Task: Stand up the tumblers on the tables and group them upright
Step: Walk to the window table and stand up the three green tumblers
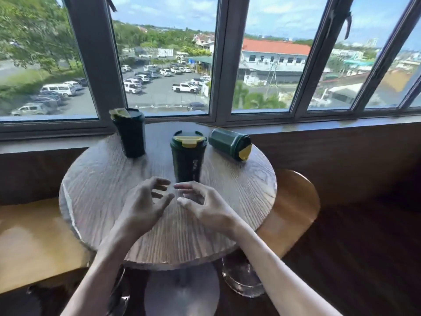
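Three dark green tumblers with yellow lid tabs are on the round wooden table [95,201]. One tumbler [130,132] stands upright at the far left. A second tumbler [188,156] stands upright in the middle. The third tumbler [229,143] lies on its side at the far right, its lid pointing right and toward me. My left hand [145,201] and my right hand [202,202] hover over the table just in front of the middle tumbler, fingers loosely spread, holding nothing and not touching it.
A wooden stool [293,210] stands at the table's right edge and a tan bench seat [29,242] at the left. A window sill [319,126] and large windows run behind the table. The table's pedestal base [182,293] is below.
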A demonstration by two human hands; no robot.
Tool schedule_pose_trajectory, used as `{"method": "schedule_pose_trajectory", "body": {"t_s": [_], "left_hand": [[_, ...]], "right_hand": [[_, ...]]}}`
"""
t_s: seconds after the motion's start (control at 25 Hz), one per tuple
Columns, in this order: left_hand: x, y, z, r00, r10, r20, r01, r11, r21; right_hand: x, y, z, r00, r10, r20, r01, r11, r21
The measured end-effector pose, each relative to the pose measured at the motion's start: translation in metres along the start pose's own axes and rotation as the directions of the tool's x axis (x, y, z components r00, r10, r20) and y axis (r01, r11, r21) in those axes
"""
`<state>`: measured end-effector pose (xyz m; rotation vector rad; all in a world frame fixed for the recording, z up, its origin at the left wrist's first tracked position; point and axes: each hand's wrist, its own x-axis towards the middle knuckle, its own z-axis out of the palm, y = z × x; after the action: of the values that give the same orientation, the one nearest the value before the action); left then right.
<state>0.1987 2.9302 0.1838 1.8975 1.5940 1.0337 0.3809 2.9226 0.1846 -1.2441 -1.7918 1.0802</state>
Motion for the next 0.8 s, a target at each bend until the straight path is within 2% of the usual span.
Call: {"method": "schedule_pose_trajectory", "body": {"t_s": [0.08,0.24,0.28,0.48,0.64,0.8], "left_hand": [[-0.009,0.028,0.025,0.999,0.035,0.021,-0.036,0.999,0.007],[-0.012,0.079,0.08,0.986,0.148,0.075,-0.15,0.988,0.021],[-0.002,0.084,0.089,0.982,0.173,0.07,-0.174,0.985,0.002],[0.053,0.108,0.124,0.963,0.27,-0.01,-0.267,0.957,0.113],[0.11,0.108,0.143,0.962,0.269,-0.056,-0.248,0.938,0.243],[0.16,0.103,0.157,0.99,0.141,-0.014,-0.121,0.893,0.433]], "right_hand": [[-0.03,0.007,-0.032,0.995,0.053,-0.09,-0.05,0.998,0.029],[-0.058,0.023,-0.088,0.973,0.052,-0.225,-0.03,0.995,0.099],[-0.057,0.025,-0.098,0.964,0.049,-0.263,-0.021,0.994,0.108],[-0.035,0.04,-0.129,0.919,0.107,-0.379,-0.05,0.986,0.157],[0.008,0.053,-0.154,0.898,0.142,-0.417,-0.107,0.989,0.107],[0.057,0.062,-0.176,0.91,0.162,-0.381,-0.144,0.987,0.076]]}}
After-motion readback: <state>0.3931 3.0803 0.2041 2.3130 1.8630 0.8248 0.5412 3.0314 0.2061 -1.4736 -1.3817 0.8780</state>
